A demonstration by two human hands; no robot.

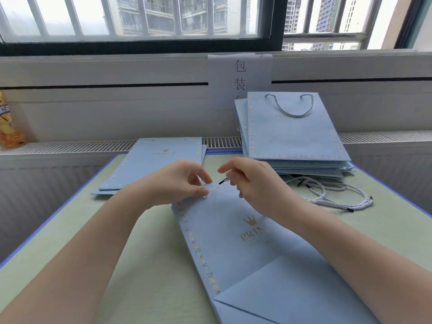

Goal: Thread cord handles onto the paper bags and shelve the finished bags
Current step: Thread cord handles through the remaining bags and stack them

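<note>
Bag [233, 242] lies flat on worktop [145, 265], pale blue, gold crown and "PRINCE" lettering face up, folded base toward the person, open top edge away. Dotted border runs along its left side. Left hand [177, 183]: grip pinches the bag's top edge near its left corner, thumb below, fingertips on top. Right hand [252, 183]: grip pinches a cord [223, 181] by its end, dark tip pointing left toward the top edge of the bag, just beside the left fingertips; whether the tip has entered a hole cannot be told. The rest of this cord is hidden behind the right hand. Both forearms reach in from the near edge, the right one crossing over the bag. Loose cords [332, 195], white twisted with dark tips, lie in a tangle on the worktop to the right of the right hand, in front of the right-hand stack. Stack of finished bags [297, 136] sits at the far right of the worktop, back side up, the top one showing a cord handle looped across its upper part. Unthreaded bags [152, 164] lie flat at far left-centre, two punched holes visible at the far edge of the top one, partly hidden by the left hand. Worktop is pale green with a blue rim. Behind it: a vent grille, a white sill wall with a paper sign [240, 76] bearing printed characters, and a barred window with tower blocks outside. A yellow-orange packet [9, 122] stands at the far left on the ledge.
</note>
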